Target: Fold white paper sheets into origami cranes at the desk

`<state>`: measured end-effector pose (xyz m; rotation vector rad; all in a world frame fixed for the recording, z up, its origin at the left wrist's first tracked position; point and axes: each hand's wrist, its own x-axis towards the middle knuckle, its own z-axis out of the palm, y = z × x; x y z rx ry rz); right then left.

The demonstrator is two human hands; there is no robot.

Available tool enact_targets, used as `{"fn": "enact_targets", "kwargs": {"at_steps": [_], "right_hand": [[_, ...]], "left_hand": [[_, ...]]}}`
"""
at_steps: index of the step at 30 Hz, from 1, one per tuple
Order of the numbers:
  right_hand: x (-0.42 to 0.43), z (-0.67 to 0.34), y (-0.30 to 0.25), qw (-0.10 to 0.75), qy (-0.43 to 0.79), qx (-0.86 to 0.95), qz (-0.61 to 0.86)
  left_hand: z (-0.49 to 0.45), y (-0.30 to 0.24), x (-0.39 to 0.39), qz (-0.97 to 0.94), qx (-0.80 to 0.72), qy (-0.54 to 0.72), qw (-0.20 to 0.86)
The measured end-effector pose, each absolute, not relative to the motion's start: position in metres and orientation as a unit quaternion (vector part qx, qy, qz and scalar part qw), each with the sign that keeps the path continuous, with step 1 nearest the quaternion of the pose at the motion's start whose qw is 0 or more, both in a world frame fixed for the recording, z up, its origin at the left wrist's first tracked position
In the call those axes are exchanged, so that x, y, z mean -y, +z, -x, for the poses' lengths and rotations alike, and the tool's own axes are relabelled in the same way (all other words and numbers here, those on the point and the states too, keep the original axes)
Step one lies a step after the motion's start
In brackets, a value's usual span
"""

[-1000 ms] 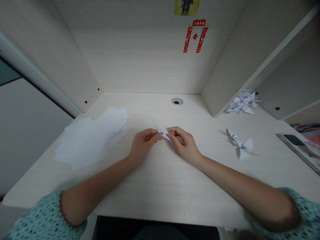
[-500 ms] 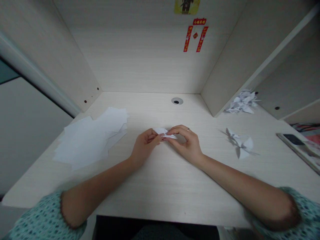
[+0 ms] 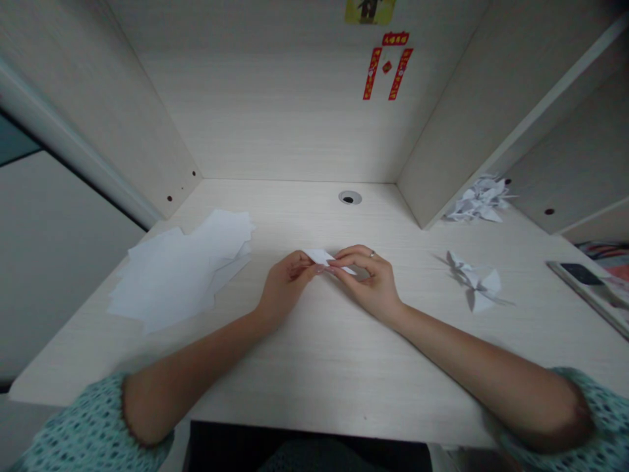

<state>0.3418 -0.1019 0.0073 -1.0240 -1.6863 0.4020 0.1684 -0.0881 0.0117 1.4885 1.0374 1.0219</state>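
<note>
A small folded piece of white paper [image 3: 319,256] is held between my two hands over the middle of the desk. My left hand [image 3: 289,280] pinches its near left side, thumb on top and fingers curled beneath. From the other side, my right hand [image 3: 369,275], with a ring on one finger, grips the paper between thumb and fingertips. Parts of the folds are covered by the fingers. Off to the right lie white folded paper figures [image 3: 476,280], which look like origami cranes. Loose white paper sheets [image 3: 181,269] are spread on the left.
A heap of folded white paper pieces [image 3: 480,198] sits at the back right, beside an upright partition [image 3: 442,144]. A phone-like device [image 3: 584,288] lies at the desk's right. A round cable hole [image 3: 350,197] is near the back panel, which carries red stickers [image 3: 395,39].
The fingers have shifted slightly on the folded paper, and its tilt has changed a little. Everything else appears moved only by a small turn of the camera.
</note>
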Motion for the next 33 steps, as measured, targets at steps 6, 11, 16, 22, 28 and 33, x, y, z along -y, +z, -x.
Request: {"fn": "enact_targets", "kwargs": {"at_steps": [6, 11, 16, 22, 28, 33], "right_hand": [[0.1007, -0.3414, 0.0065, 0.537, 0.198, 0.699, 0.428], [0.1005, -0.3414, 0.0058, 0.537, 0.212, 0.698, 0.423], [0.1007, -0.3413, 0.0042, 0.539, 0.221, 0.695, 0.422], [0.0998, -0.3404, 0.0037, 0.541, 0.214, 0.694, 0.423], [0.1015, -0.3442, 0.0062, 0.528, 0.141, 0.736, 0.399], [0.1036, -0.3455, 0.0086, 0.504, 0.119, 0.764, 0.384]], "left_hand": [[-0.1659, 0.0153, 0.0897, -0.645, -0.444, 0.415, 0.464], [-0.1662, 0.0174, 0.0897, -0.647, -0.421, 0.410, 0.486], [-0.1658, 0.0173, 0.0895, -0.631, -0.420, 0.425, 0.494], [-0.1668, 0.0179, 0.0891, -0.604, -0.421, 0.435, 0.518], [-0.1680, 0.0181, 0.0896, -0.547, -0.407, 0.443, 0.582], [-0.1664, 0.0177, 0.0894, -0.548, -0.393, 0.434, 0.598]]}}
